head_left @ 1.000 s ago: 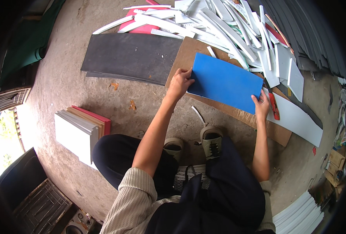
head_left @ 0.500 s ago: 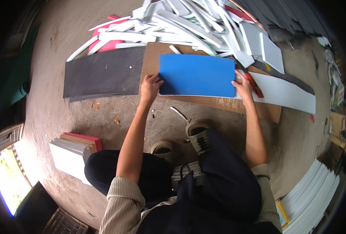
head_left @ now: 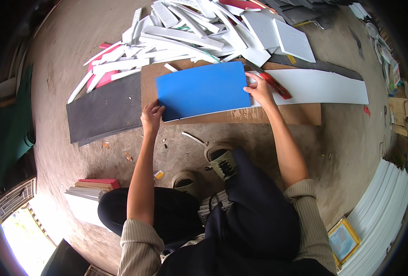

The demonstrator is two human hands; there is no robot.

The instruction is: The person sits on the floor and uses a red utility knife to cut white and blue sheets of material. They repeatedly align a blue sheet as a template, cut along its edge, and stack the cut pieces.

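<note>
In the head view, gripping a blue sheet [head_left: 204, 89] by its two short ends over a brown board [head_left: 300, 115] on the floor: pinching near the lower left corner with the left hand [head_left: 152, 116], pinching the right edge with the right hand [head_left: 260, 91], thumb on top. Impossible to tell contact between sheet and board. Working just beside a red-handled tool [head_left: 276, 85] laid across a long white strip [head_left: 328, 87]. Facing a heap of white pieces [head_left: 185, 34], with a dark sheet [head_left: 103, 109] at left and a stack of boards [head_left: 96, 185] beside the left knee.
</note>
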